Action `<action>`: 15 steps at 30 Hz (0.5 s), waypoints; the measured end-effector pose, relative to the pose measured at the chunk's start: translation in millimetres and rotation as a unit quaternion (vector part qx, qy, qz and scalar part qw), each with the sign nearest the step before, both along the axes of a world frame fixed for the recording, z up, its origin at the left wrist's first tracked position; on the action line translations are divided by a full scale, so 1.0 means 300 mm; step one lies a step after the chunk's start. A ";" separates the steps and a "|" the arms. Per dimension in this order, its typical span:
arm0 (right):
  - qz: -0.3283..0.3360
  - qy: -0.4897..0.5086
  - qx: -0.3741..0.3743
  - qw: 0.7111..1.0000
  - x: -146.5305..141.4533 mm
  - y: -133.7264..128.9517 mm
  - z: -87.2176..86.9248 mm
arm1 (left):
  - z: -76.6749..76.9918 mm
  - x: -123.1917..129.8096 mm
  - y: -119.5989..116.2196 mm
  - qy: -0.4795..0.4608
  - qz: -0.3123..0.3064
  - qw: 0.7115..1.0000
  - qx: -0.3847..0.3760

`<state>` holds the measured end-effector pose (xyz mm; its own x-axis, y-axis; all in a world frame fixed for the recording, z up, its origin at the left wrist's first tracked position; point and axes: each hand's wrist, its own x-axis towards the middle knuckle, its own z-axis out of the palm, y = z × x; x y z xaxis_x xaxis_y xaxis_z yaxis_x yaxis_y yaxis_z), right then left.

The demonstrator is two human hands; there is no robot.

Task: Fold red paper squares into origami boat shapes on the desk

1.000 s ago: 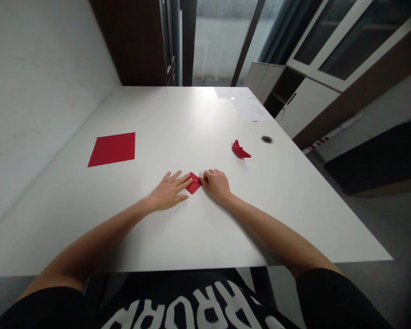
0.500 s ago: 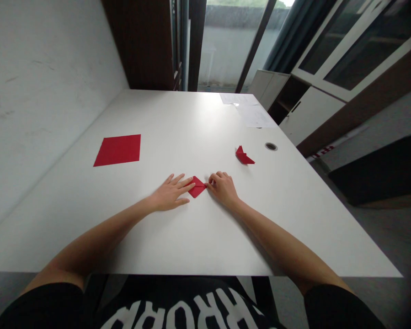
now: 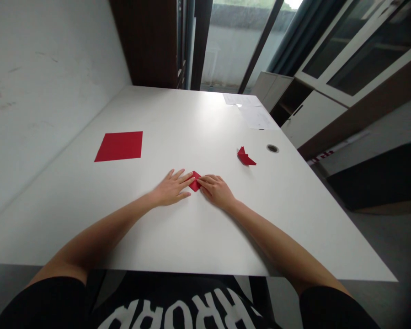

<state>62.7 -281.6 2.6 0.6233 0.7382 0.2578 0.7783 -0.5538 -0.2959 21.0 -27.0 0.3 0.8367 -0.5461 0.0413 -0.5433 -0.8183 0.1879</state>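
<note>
A small folded piece of red paper lies flat on the white table between my two hands. My left hand is spread, palm down, with its fingertips on the paper's left part. From the right, my right hand has its fingers pressed together over the paper's right corner, which they hide. Farther right stands a folded red paper figure with pointed ends. A flat sheet of red paper rests at the left, touched by neither hand.
White printed sheets lie at the table's far right, near a round cable hole. A wall borders the table on the left. Cabinets stand beyond its right edge.
My right hand has moved left onto the paper, and its fingers now lie over the right corner instead of pinching it. My left hand stays spread. The view has shifted slightly.
</note>
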 end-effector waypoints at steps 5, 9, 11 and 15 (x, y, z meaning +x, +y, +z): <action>-0.004 -0.015 -0.047 0.999 0.000 -0.003 0.011 | 0.005 -0.004 0.037 0.020 -0.013 1.000 -0.001; 0.003 -0.037 -0.061 0.997 0.004 -0.009 0.017 | 0.019 -0.013 0.087 0.013 -0.014 1.000 0.000; 0.000 -0.052 -0.066 0.996 0.003 -0.008 0.016 | 0.025 -0.014 0.099 0.008 -0.012 1.000 0.000; -0.002 -0.076 -0.069 0.995 -0.003 0.004 0.015 | 0.026 -0.008 0.097 0.018 -0.012 1.000 -0.001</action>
<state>61.9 -280.5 7.1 0.5872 0.7712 0.2458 0.8064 -0.5837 -0.0953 18.7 2.0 8.2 0.8246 -0.5656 0.0127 -0.5553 -0.8049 0.2090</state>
